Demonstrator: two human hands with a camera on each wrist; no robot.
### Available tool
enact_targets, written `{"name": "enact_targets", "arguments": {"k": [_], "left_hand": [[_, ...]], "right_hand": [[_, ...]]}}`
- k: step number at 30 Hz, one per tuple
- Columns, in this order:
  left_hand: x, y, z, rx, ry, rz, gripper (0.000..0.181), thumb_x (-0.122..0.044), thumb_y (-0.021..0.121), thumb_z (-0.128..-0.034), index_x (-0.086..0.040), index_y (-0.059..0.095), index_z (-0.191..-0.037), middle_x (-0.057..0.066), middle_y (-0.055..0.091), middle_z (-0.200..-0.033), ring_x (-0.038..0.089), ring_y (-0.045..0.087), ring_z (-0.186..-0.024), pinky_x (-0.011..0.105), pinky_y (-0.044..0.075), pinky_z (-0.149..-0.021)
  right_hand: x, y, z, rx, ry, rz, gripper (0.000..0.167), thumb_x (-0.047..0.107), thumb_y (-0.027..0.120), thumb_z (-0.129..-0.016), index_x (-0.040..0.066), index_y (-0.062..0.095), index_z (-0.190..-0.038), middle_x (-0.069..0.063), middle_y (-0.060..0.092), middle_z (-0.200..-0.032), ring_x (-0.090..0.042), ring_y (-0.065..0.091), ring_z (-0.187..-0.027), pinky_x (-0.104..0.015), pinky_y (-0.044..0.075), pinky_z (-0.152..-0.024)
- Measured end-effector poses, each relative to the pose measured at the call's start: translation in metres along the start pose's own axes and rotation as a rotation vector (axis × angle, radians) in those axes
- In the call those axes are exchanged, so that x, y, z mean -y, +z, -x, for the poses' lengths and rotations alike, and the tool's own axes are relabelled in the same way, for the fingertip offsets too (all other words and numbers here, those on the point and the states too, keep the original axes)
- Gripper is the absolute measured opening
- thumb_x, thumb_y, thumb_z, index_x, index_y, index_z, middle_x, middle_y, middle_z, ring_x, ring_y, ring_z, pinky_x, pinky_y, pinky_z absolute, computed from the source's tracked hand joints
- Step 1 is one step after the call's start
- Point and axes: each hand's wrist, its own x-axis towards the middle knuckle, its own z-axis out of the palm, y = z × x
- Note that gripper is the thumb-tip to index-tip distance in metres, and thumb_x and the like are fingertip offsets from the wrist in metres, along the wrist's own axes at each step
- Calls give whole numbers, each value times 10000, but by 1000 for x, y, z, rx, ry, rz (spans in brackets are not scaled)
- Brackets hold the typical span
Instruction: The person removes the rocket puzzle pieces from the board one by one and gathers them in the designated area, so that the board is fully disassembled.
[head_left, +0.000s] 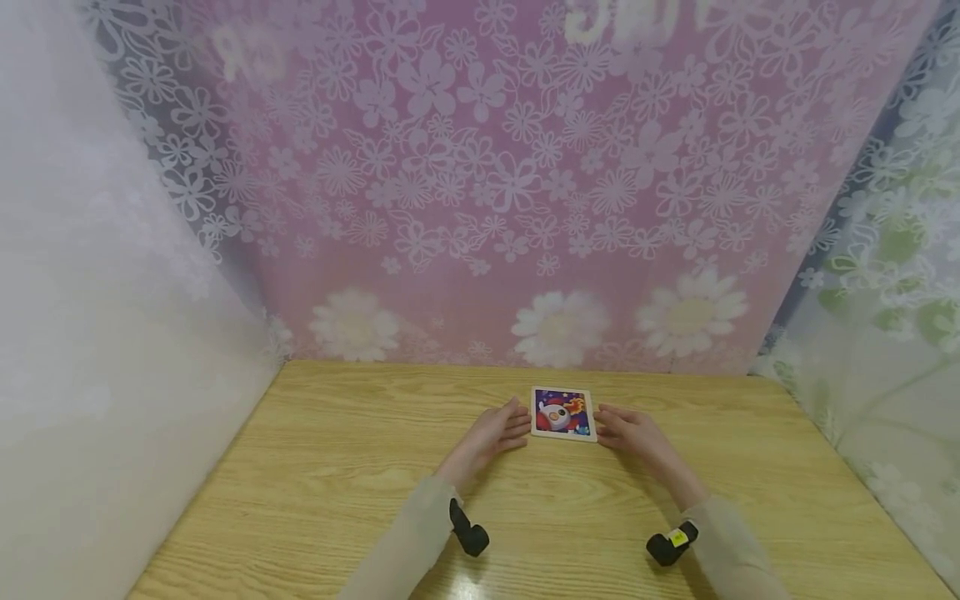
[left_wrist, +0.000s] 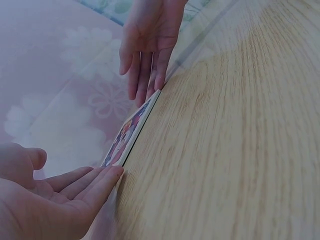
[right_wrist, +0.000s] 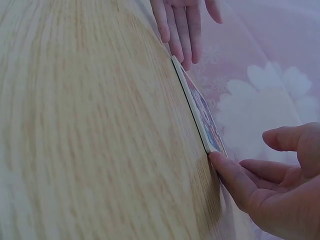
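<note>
Flanking pic card (head_left: 561, 414): L/R hands (head_left: 498, 431) (head_left: 630, 432), fingers (right_wrist: 234, 179) straight.

wood-grain table (head_left: 315, 467) | on it — square picture tile (head_left: 563, 414), flat, face-up

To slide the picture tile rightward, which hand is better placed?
Probably the left hand: its fingers lie at the left edge of the picture tile, ready to push. The right hand blocks the opposite edge.
</note>
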Motion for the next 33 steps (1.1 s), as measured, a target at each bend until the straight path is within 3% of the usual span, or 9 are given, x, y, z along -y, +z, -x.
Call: {"name": "enact_targets", "arguments": {"k": [8,21,33], "left_hand": [[1,-2,5,0,2,-3,609,-363,344,-1124,135,409,-1469,299,469,-1482,397,475,-1380,447,471,-1074],[4,-4,10,-10,5,-11,632,-389,359,-1118,139,420,-1461,300,488,-1466,390,490,-1370,437,489,-1054],[6,-9,19,-16,6,-44,602,-372,355,-1121,123,455,-1447,278,526,-1441,375,528,-1340,414,507,-1034]], "right_hand": [[-2,4,2,19,-9,-31,540,167,381,-1119,-150,238,-1532,-354,331,-1539,-448,464,-1364,-308,544,-963],[-1,9,5,2,1,-61,562,192,403,-1116,-171,250,-1516,-357,350,-1523,-384,556,-1294,-307,555,-943],[-2,13,9,23,4,-55,553,196,384,-1120,-152,248,-1528,-337,345,-1539,-411,499,-1346,-306,539,-972]]}}
